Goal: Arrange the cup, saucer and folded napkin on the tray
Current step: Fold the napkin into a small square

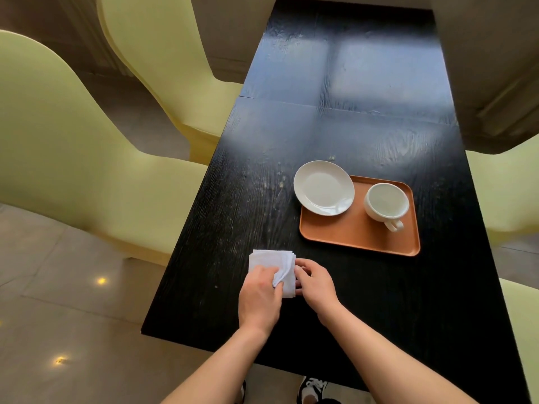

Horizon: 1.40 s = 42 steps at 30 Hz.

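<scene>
Both hands — left hand (260, 295), right hand (315, 284) — seemingly pinch napkin (269, 260).

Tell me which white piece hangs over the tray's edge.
The saucer: it overhangs the tray's far left corner. The cup sits wholly inside; the napkin lies off it.

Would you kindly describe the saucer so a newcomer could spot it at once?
On the black table sits an orange tray. The saucer lies tilted over the tray's far left corner, half off it. It is flat, white and empty, unlike the handled cup to its right.
</scene>
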Each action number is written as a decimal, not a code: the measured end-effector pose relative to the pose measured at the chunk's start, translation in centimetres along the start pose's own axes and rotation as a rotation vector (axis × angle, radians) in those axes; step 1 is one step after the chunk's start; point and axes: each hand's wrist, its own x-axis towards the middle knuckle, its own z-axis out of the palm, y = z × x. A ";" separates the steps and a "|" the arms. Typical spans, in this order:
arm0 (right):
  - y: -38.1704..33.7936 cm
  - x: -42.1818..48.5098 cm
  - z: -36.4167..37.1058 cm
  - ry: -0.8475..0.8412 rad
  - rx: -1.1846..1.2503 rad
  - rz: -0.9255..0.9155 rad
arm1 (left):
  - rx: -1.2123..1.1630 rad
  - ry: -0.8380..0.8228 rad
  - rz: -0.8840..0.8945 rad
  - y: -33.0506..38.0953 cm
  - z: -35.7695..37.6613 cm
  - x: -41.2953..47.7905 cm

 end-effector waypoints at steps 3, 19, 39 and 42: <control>-0.3 0.2 0.2 0.003 -0.045 -0.044 | 0.052 -0.060 0.028 -0.1 0.4 0.1; -1.0 1.1 0.2 0.091 -0.430 -0.239 | 0.488 -0.508 0.387 -4.2 2.6 -2.9; 1.0 2.4 -1.2 -0.287 -1.137 -0.767 | 0.544 -0.444 0.396 -6.5 3.2 -3.4; 1.4 2.9 -1.1 -0.315 -1.232 -0.727 | 0.566 -0.493 0.375 -6.7 3.7 -3.4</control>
